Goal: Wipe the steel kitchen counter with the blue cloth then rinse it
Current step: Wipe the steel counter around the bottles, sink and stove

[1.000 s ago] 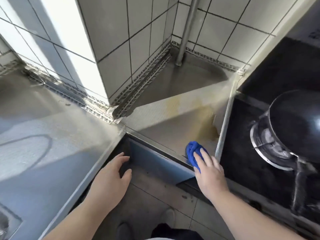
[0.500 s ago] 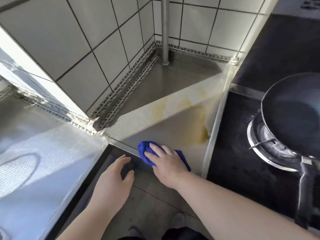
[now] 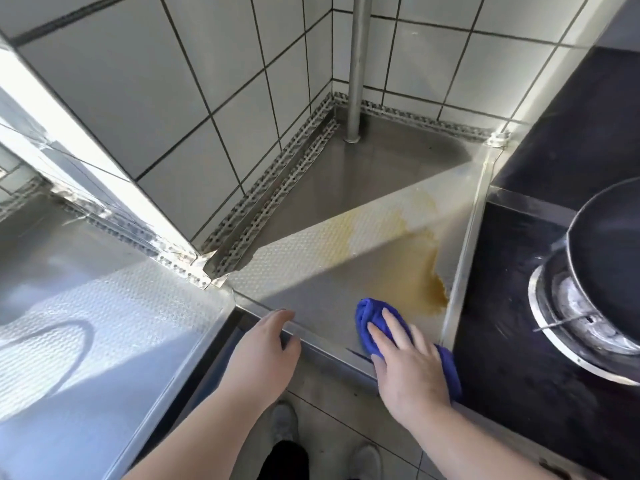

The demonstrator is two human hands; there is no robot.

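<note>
Steel table (image 3: 311, 216) in tiled corner. Left hand (image 3: 263, 351) on front edge, grip open, fingers straight. Right hand (image 3: 408, 368) presses cloth (image 3: 369, 317) flat at front right corner, grip open, beside brown stain (image 3: 412, 271). Pan (image 3: 609, 258) right.

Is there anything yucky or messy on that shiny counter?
Yes. A brownish-yellow stain spreads over the steel counter by the stove edge, just beyond the blue cloth under the right hand. It is not yet wiped.
</note>
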